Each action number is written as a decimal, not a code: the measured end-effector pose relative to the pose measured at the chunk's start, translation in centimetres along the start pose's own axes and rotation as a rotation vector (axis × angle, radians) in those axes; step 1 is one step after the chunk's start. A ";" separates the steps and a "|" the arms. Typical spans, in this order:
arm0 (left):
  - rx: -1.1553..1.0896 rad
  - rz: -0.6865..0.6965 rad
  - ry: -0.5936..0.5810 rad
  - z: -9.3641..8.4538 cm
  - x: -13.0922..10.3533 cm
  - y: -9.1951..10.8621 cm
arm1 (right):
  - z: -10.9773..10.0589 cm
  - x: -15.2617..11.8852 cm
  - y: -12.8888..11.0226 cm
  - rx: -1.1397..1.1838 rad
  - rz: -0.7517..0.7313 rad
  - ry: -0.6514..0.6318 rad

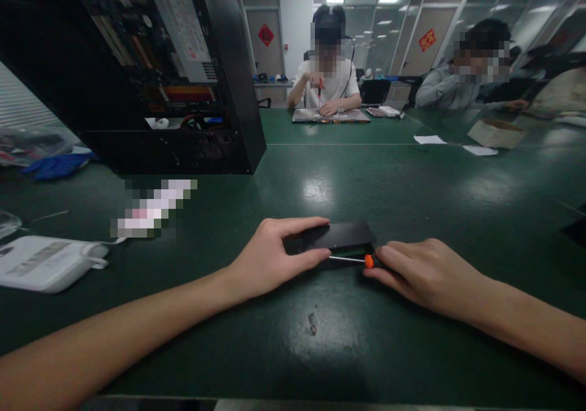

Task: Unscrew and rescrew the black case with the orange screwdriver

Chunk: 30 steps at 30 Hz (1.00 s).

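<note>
A flat black rectangular part (341, 235) rests on the green table, between my two hands. My left hand (279, 255) grips its left end, the thumb along the near edge and the fingers at the far edge. My right hand (421, 270) is closed round the dark handle of a screwdriver with an orange collar (369, 261). The thin metal shaft points left along the near side of the black part, and its tip ends at my left thumb. Whether the tip touches the part is hidden.
An open black computer case (247, 112) stands at the back left. A white device (50, 264) with a cable and a blue cloth (59, 164) lie left. Across the green table (293, 179), a person works with a screwdriver; a box (497, 135) and papers lie at right.
</note>
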State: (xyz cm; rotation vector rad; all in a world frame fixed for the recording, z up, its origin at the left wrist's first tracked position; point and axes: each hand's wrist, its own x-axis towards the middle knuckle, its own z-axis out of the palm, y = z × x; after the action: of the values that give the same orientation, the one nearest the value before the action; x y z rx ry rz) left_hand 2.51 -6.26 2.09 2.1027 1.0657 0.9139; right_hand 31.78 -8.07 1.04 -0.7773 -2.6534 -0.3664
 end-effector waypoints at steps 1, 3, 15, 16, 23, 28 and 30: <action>-0.041 -0.019 0.014 0.0 0.1 -0.1 | -0.1 0.0 0.0 0.002 -0.001 0.000; -0.145 -0.053 0.034 -0.1 0.4 -0.3 | -0.1 0.1 0.0 -0.003 -0.009 0.008; -0.144 -0.110 0.167 -0.9 3.5 -2.2 | -1.0 0.1 1.9 0.210 0.196 0.052; -0.129 -0.119 0.169 -0.9 3.8 -2.3 | -1.0 0.3 2.1 0.236 0.245 0.054; 0.027 -0.106 0.076 -1.1 4.6 -3.7 | 0.0 0.5 3.2 0.258 0.404 0.053; 0.237 0.047 0.053 -1.0 4.7 -4.6 | 0.8 1.0 3.3 0.202 0.429 -0.034; 0.300 0.105 0.043 -1.0 4.7 -4.7 | 1.1 1.5 3.3 0.166 0.430 -0.110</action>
State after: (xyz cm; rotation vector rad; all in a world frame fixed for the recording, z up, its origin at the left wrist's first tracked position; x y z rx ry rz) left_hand 1.80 0.28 0.51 2.4131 1.1857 0.8975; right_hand 32.13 -4.27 1.12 -1.3040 -2.4793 0.0105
